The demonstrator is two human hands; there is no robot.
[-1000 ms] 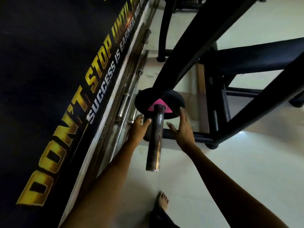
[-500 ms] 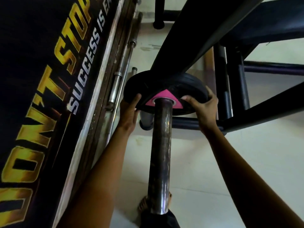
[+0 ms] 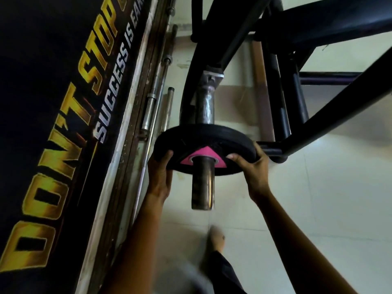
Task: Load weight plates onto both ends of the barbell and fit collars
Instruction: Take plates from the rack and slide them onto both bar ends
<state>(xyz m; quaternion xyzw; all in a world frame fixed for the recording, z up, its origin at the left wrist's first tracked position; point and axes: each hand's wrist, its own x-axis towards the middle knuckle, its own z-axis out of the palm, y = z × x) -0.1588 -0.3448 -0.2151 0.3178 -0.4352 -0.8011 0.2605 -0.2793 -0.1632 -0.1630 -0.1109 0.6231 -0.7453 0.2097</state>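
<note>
Plate [image 3: 212, 136] sits dead center of the frame, threaded on the bar [image 3: 202, 185]. It's partway along the sleeve, with a stub of bare steel poking out toward the camera below it and more sleeve showing above it, running up to the metal shoulder in the upper middle. It's black with a pink triangle label [image 3: 206, 152] around the hole.

Both arms reach up from the bottom edge, pretty much straight. Left hand [image 3: 159, 179] grips the plate's left rim, thumb up over the near face and palm under the edge; I can't see its other fingers behind the plate. Right hand [image 3: 253, 172] does the same on the right rim, thumb laid on the face next to the label and fingers curled round the back edge. So both are clamped on the plate, one per side.

Black rack [image 3: 339, 115] fills the upper right. Banner [image 3: 63, 124] with gold lettering runs down the left, spare bars [image 3: 157, 98] alongside it. A blurry bare foot [image 3: 217, 236] is on the tile floor [image 3: 318, 187] at lower center.
</note>
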